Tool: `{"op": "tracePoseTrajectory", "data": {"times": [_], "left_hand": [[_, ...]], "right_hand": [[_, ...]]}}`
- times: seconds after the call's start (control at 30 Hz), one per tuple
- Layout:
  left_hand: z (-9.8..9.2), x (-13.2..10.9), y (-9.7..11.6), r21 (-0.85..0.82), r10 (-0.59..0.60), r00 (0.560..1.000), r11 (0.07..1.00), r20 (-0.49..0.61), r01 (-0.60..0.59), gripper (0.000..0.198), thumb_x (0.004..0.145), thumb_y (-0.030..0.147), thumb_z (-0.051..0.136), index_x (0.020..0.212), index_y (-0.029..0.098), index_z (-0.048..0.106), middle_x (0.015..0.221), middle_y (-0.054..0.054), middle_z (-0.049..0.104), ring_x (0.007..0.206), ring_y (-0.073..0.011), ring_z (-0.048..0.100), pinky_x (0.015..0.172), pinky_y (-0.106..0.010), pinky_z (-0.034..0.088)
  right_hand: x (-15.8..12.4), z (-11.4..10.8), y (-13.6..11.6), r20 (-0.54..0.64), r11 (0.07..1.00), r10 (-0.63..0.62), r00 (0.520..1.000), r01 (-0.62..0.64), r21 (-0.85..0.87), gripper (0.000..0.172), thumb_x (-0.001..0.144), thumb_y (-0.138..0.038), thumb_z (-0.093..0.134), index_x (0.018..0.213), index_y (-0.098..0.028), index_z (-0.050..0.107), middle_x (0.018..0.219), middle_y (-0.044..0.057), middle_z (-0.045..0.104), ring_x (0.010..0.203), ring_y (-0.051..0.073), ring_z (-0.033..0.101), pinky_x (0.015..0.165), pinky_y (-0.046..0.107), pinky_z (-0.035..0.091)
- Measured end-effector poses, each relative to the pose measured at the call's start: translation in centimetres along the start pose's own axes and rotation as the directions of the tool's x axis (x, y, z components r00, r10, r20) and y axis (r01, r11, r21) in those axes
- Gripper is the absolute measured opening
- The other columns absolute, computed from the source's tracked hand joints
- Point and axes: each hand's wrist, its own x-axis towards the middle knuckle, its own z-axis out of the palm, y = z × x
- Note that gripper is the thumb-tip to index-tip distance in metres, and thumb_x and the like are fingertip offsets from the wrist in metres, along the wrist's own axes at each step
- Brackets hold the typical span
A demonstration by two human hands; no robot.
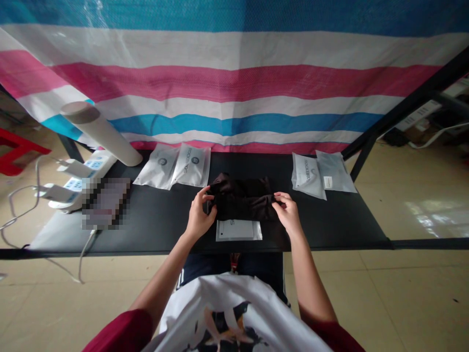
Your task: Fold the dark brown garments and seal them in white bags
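Dark cloth, one: on your desk, long axis crosswise. Your left hand: pinching its left end. Your right hand: pinching its right end; neither nearer. Pale packet: at the cloth's near edge.

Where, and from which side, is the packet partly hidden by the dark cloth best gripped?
Probably by the near edge of the packet, coming from the near side: it lies flat, and the dark cloth covers its far part.
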Motion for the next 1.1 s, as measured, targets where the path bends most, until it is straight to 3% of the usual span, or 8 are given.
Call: {"op": "tracePoseTrajectory", "data": {"times": [0.27,0.53,0.67,0.73,0.8,0.9,1.0,1.1], "left_hand": [[-0.8,-1.0,1.6,-0.469,0.049,0.987,0.883,0.150,0.027,0.056,0.094,0.057,0.030,0.115,0.015,0.058,0.050,0.004,0.048,0.053,-0.0172,0.054,0.061,-0.032,0.046],[1.2,0.0,2.8,0.177,0.083,0.996,0.980,0.041,-0.089,0.054,0.069,0.045,0.076,0.116,0.021,0.060,0.112,-0.009,0.061,0.103,-0.0280,0.054,0.091,-0.042,0.045],[1.3,0.5,1.5,0.054,0.019,0.999,0.998,-0.030,-0.017,0.009,0.078,0.030,0.061,0.079,0.021,0.060,0.090,-0.004,0.063,0.087,-0.0218,0.056,0.082,-0.037,0.046],[0.7,0.5,0.3,-0.173,-0.127,0.939,0.982,-0.319,0.074,0.008,0.079,0.025,0.050,0.073,0.020,0.052,0.079,-0.001,0.057,0.077,-0.0170,0.054,0.074,-0.031,0.045],[-0.4,0.0,-0.8,-0.345,-0.264,0.781,0.936,-0.566,0.067,0.004,0.076,0.023,0.046,0.074,0.020,0.046,0.076,0.001,0.051,0.074,-0.0144,0.053,0.069,-0.026,0.043],[-2.0,-1.3,-1.8,-0.354,-0.271,0.645,0.935,-0.715,0.001,0.009,0.072,0.025,0.048,0.079,0.021,0.045,0.080,0.001,0.048,0.079,-0.0142,0.052,0.069,-0.025,0.042],[-2.8,-2.0,-1.0,-0.164,-0.088,0.760,0.986,-0.644,-0.024,0.008,0.076,0.026,0.053,0.081,0.021,0.050,0.079,0.001,0.051,0.076,-0.0149,0.051,0.071,-0.027,0.043],[-2.4,-1.0,1.1,0.121,0.143,0.931,0.987,-0.337,-0.108,0.006,0.083,0.026,0.056,0.079,0.021,0.056,0.078,-0.001,0.058,0.077,-0.0175,0.056,0.076,-0.031,0.046]], "right_hand": [[-1.7,-0.3,-0.8,0.150,0.863,0.171,0.974,-0.221,0.454,0.036,0.091,-0.050,0.036,0.101,-0.022,0.056,0.048,-0.005,0.056,0.051,0.018,0.061,0.090,0.043,0.050],[-1.8,1.3,-0.5,0.208,0.994,-0.088,0.974,0.100,-0.047,0.033,0.089,-0.047,0.055,0.108,-0.022,0.065,0.115,0.011,0.071,0.110,0.027,0.066,0.095,0.043,0.050],[-1.7,2.3,0.3,0.192,0.898,-0.223,0.956,0.278,-0.342,0.034,0.090,-0.038,0.055,0.116,-0.018,0.065,0.127,0.014,0.066,0.125,0.030,0.057,0.105,0.048,0.045],[-1.4,2.6,0.7,0.173,0.849,-0.260,0.950,0.311,-0.427,0.036,0.091,-0.036,0.054,0.119,-0.016,0.064,0.129,0.016,0.064,0.129,0.031,0.053,0.105,0.049,0.045],[-1.3,2.6,1.0,0.167,0.813,-0.282,0.945,0.328,-0.481,0.038,0.091,-0.036,0.054,0.121,-0.015,0.063,0.131,0.016,0.063,0.132,0.032,0.051,0.105,0.049,0.045],[-1.2,2.6,1.0,0.186,0.775,-0.286,0.940,0.342,-0.532,0.040,0.091,-0.037,0.054,0.123,-0.014,0.062,0.135,0.017,0.060,0.132,0.033,0.050,0.105,0.050,0.045],[-1.4,2.4,0.6,0.191,0.764,-0.271,0.943,0.331,-0.554,0.039,0.092,-0.038,0.054,0.121,-0.014,0.064,0.132,0.017,0.062,0.130,0.034,0.052,0.103,0.050,0.046],[-1.3,2.4,0.0,0.142,0.800,-0.252,0.957,0.289,-0.526,0.036,0.092,-0.040,0.052,0.116,-0.016,0.066,0.116,0.015,0.070,0.119,0.032,0.060,0.100,0.048,0.048]]}}
